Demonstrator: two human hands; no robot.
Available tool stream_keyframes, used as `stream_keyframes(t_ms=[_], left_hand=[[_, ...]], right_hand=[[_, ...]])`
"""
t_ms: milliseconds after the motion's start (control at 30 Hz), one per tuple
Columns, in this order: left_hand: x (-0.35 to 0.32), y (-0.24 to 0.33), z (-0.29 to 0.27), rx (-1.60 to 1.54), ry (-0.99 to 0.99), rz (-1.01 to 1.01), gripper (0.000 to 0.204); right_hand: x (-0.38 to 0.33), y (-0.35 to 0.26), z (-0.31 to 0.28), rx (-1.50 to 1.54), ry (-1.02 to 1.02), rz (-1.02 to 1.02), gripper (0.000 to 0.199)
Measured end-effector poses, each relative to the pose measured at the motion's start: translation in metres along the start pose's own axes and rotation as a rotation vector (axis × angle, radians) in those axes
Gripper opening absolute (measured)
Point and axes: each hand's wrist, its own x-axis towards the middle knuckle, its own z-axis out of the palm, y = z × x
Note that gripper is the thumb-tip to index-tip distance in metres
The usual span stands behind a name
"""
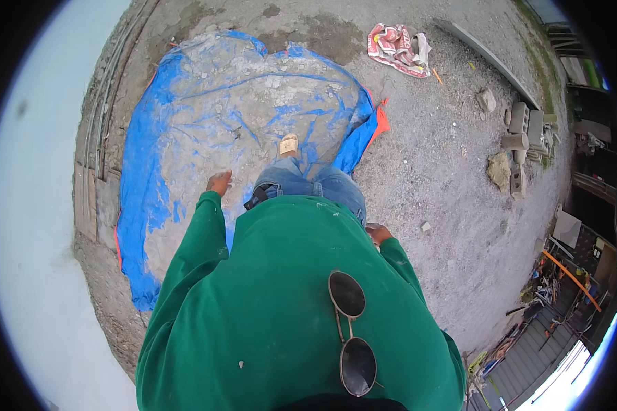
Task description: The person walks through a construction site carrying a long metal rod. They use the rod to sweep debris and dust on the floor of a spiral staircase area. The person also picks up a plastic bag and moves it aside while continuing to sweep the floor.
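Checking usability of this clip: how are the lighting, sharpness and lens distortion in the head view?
Head view: soft, even daylight, no hard shadows; strong fisheye bending with a black rim; crumpled blue plastic tarp sharp; round dark sunglasses on the green shirt show mild glare.

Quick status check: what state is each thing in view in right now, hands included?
Left hand: empty, fingers loosely curled, hanging over the tarp.
Right hand: mostly hidden at the hip, grip cannot be told.
Blue tarp: spread flat, caked with grey dried cement.
Sunglasses: hung on the green shirt collar, folded.
Red-and-white sack: crumpled on the gravel.
Concrete blocks: stacked loosely at the right.
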Motion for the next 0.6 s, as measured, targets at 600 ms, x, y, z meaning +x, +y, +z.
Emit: stream_keyframes(t_ms=[600], left_hand=[[0.289,0.442,0.086,0.449,-0.149,-0.311,0.064]], right_hand=[[0.261,-0.493,-0.345,0.196,-0.302,0.065,0.049]])
